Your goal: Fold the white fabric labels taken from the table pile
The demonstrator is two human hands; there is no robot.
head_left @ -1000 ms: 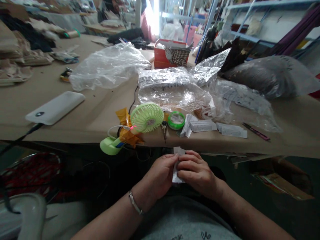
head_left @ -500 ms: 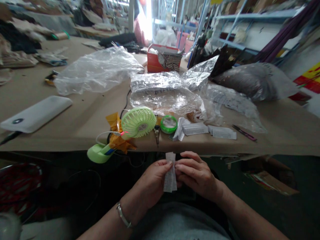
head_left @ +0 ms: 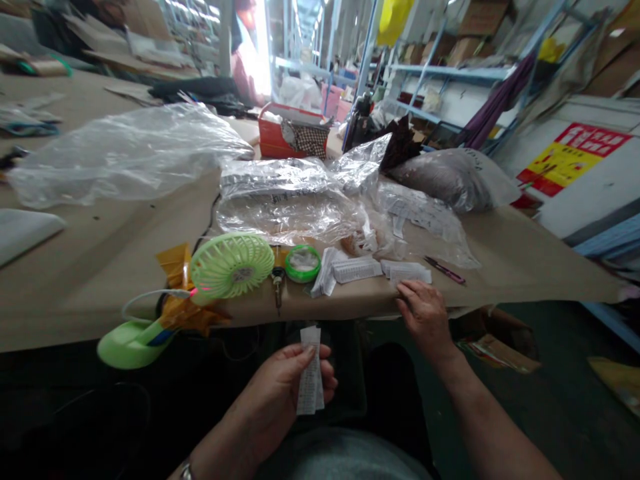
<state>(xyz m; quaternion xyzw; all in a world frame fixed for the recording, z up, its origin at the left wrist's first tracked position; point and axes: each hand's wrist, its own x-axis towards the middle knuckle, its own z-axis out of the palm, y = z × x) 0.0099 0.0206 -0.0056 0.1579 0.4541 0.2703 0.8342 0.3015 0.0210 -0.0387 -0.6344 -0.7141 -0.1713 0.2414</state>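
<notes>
**Inspector A:** What is on the left of the bench?

**Inspector B:** A green fan (head_left: 233,263) stands at the edge of the table (head_left: 90,267), bound with yellow tape. Below and to its right, the left hand (head_left: 285,383) is clenched on a white label strip (head_left: 310,373). The thumb lies across the front and the fingers sit behind. The strip is upright, projects above the fingertips and is held over the lap, clear of the table.

**Inspector A:** And to the right?

**Inspector B:** A label bundle (head_left: 356,269) lies near the table edge, with a label stack (head_left: 407,272) beside it. The right hand (head_left: 425,313) rests palm-down on the edge with its fingers loose and extended. The tips touch the stack's near side and grip nothing. A pen (head_left: 445,270) lies just beyond.
</notes>
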